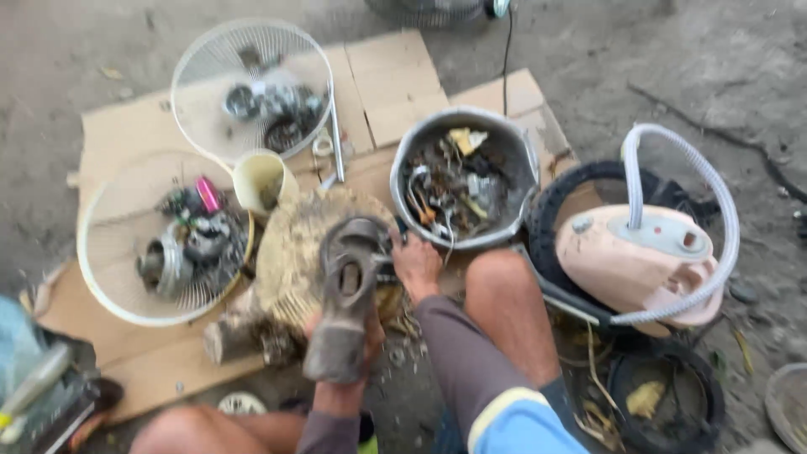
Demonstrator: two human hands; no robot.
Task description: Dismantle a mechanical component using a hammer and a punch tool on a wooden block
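My left hand (357, 340) grips the lower end of a grey metal housing part (345, 294), held upright over a round wooden block (294, 244). My right hand (416, 265) rests at the part's upper right side, fingers closed on a small piece there that I cannot make out. Just beyond my right hand stands a dented metal bowl (513, 143) filled with screws, wires and scrap. My bare knees show at the bottom and centre right.
Two white fan guards (189, 84) (105, 277) lie on flattened cardboard (395, 76), each holding motor parts. A cream cup (261, 181) stands between them. A pink appliance with a hose (639, 261) sits on a tyre (555, 202) at right.
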